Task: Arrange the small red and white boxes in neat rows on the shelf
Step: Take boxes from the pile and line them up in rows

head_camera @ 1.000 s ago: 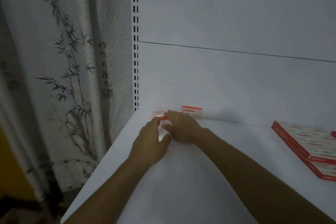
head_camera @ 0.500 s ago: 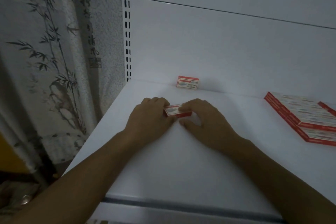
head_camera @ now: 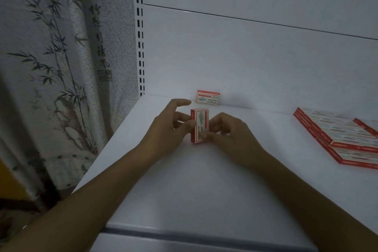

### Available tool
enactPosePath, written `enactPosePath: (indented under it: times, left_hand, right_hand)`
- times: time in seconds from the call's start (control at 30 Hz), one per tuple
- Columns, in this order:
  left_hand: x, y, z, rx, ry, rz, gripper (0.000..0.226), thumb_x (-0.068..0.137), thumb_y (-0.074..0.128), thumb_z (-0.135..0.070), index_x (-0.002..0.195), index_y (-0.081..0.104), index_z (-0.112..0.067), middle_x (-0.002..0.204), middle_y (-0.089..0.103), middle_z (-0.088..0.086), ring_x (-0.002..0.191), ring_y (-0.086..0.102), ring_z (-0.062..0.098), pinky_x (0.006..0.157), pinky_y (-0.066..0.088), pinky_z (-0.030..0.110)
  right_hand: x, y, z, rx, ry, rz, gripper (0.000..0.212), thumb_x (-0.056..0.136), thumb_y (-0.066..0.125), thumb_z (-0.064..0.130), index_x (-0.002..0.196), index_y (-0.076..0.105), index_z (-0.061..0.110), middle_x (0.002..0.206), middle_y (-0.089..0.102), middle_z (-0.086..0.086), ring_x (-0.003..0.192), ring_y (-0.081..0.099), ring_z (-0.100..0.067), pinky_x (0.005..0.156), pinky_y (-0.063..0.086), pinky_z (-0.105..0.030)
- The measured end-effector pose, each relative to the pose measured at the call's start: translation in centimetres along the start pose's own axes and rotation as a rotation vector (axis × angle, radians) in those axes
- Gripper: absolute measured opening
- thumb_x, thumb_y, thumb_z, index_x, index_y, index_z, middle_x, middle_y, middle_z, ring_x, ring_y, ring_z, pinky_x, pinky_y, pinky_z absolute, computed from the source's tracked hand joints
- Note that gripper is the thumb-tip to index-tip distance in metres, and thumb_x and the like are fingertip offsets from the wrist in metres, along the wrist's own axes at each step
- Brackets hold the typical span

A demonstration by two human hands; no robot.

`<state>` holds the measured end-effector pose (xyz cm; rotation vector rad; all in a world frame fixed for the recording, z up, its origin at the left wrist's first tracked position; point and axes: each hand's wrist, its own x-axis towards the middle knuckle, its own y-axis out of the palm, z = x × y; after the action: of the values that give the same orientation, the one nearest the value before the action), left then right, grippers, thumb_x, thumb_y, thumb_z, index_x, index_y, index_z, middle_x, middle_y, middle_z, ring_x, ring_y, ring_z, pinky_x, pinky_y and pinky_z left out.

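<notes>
Now both hands meet on one small red and white box [head_camera: 200,125]: the left hand [head_camera: 167,129] pinches its left edge and the right hand [head_camera: 231,133] pinches its right edge, probably to turn it square before placing. I cannot tell whether its near end touches the shelf [head_camera: 204,190]. Just beyond the fingertips a second box [head_camera: 208,98] stands against the back wall, likely the start of the row. Well to the right of the right hand lies a stack of flat packs [head_camera: 343,139].
</notes>
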<state>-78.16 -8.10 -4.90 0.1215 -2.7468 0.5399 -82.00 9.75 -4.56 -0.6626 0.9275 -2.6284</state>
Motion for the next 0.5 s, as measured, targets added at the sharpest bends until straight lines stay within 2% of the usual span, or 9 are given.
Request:
enactPosePath:
  times: [0.07,0.13,0.23,0.3,0.37,0.43,0.5]
  left_hand:
    - [0.21,0.16,0.06,-0.055,-0.027,0.015,0.028,0.089,0.058,-0.019,0.112,0.046,-0.028,0.096,0.069,-0.003,0.089,0.065,0.016,0.081,0.052,0.033]
    - [0.36,0.27,0.0,-0.087,-0.053,0.027,0.018,0.09,0.055,-0.019,0.104,0.048,-0.029,0.096,0.069,-0.001,0.09,0.065,0.016,0.08,0.051,0.03]
    - [0.46,0.27,0.07,-0.1,-0.057,0.019,0.014,0.091,0.055,-0.02,0.097,0.05,-0.031,0.095,0.071,-0.001,0.084,0.066,0.01,0.073,0.049,0.023]
    - [0.34,0.29,0.24,-0.08,-0.03,0.045,0.024,0.084,0.063,-0.027,0.104,0.051,-0.034,0.096,0.071,-0.002,0.08,0.065,0.007,0.071,0.048,0.022]
    - [0.09,0.3,0.22,0.002,0.005,0.122,0.049,0.075,0.071,-0.032,0.117,0.047,-0.04,0.099,0.069,-0.007,0.085,0.065,0.005,0.076,0.051,0.022]
    - [0.01,0.33,0.39,0.084,0.028,0.156,0.063,0.074,0.075,-0.024,0.123,0.042,-0.045,0.101,0.068,-0.008,0.088,0.065,0.005,0.08,0.052,0.024]
    - [-0.05,0.18,0.68,0.104,0.035,0.131,0.063,0.076,0.075,-0.016,0.121,0.044,-0.047,0.098,0.07,-0.007,0.084,0.067,0.008,0.079,0.054,0.027]
  right_hand:
    - [-0.1,0.21,0.16,0.046,0.017,0.012,0.038,0.076,0.073,0.032,0.108,0.053,0.027,0.081,0.07,0.008,0.073,0.063,-0.002,0.07,0.046,-0.019]
    - [-0.18,0.39,0.38,0.067,-0.007,0.031,0.055,0.078,0.071,0.031,0.125,0.043,0.03,0.088,0.07,0.007,0.078,0.065,-0.007,0.075,0.051,-0.021]
    - [-0.06,0.49,0.28,0.085,-0.061,0.042,0.054,0.081,0.068,0.027,0.128,0.042,0.032,0.088,0.069,0.003,0.078,0.066,-0.014,0.079,0.055,-0.033]
    - [0.05,0.4,0.27,0.144,-0.051,0.051,0.048,0.083,0.066,0.029,0.126,0.045,0.031,0.087,0.07,0.0,0.078,0.068,-0.016,0.08,0.055,-0.041]
    - [0.08,0.17,0.38,0.222,-0.011,0.064,0.045,0.085,0.064,0.026,0.126,0.046,0.027,0.09,0.071,-0.002,0.08,0.069,-0.017,0.082,0.054,-0.045]
    - [0.05,0.02,0.49,0.29,0.041,0.069,0.042,0.085,0.064,0.022,0.124,0.048,0.025,0.093,0.072,-0.004,0.083,0.069,-0.018,0.085,0.053,-0.046]
    - [-0.14,0.08,0.69,0.276,0.071,0.071,0.038,0.084,0.065,0.026,0.119,0.05,0.024,0.092,0.072,-0.004,0.084,0.069,-0.019,0.086,0.052,-0.047]
